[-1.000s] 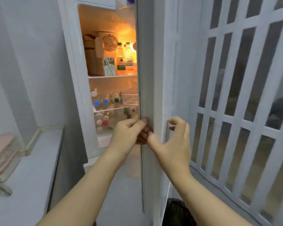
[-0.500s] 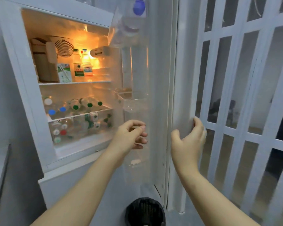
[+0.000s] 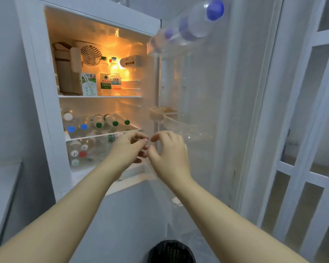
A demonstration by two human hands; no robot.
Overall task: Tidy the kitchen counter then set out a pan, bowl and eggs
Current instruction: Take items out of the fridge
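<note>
The white fridge (image 3: 36, 103) stands with its door (image 3: 213, 103) swung wide open to the right, and the inside is lit. My left hand (image 3: 127, 149) and my right hand (image 3: 169, 154) hover side by side in front of the lower shelf, fingers loosely curled, holding nothing. A small door tray (image 3: 162, 112) at mid height holds pale brownish rounded things that may be eggs; they are too blurred to be sure. No pan or bowl is in view.
The upper shelf (image 3: 101, 96) carries cartons and bottles. Several bottles lie on the lower shelf and in the drawer (image 3: 84, 149). A clear bottle with a blue cap (image 3: 198, 21) sits in the top door rack. A white lattice partition (image 3: 302, 130) stands right; a black round object (image 3: 172, 251) sits below.
The fridge door has swung fully open. My right hand let go of the door's edge and came left beside my left hand. The view shifted toward the fridge's inside.
</note>
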